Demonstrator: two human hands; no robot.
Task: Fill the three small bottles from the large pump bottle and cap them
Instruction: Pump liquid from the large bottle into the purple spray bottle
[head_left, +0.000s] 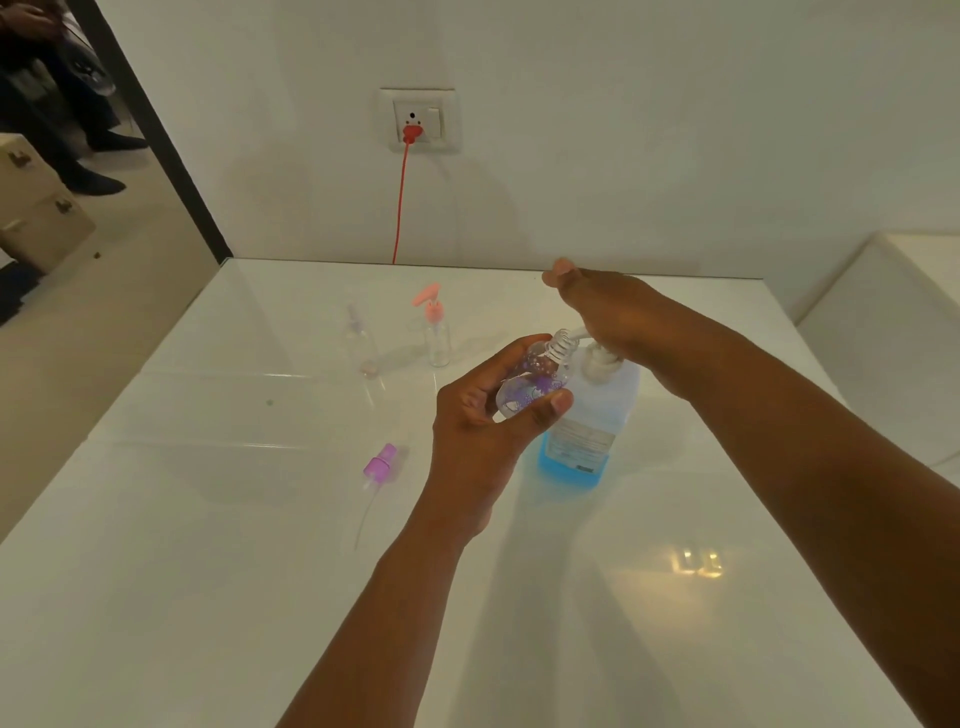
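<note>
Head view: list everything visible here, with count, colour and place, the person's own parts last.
large pump bottle: 1, clear with blue liquid, white pump, table centre-right
patterned small bottle: 1, clear with purple print, uncapped, tilted at the pump spout
pink-pump small bottle: 1, clear, capped, upright, far centre
clear small bottle: 1, lilac top, left of the pink one
spray cap: 1, purple, with dip tube, lying on table, left
table: 1, glossy white
wall socket: 1, white
red plug and cord: 1, running down the wall
left hand: grip round the patterned small bottle
right hand: pressing the pump head

Both forearms bare, no sleeves or jewellery.
</note>
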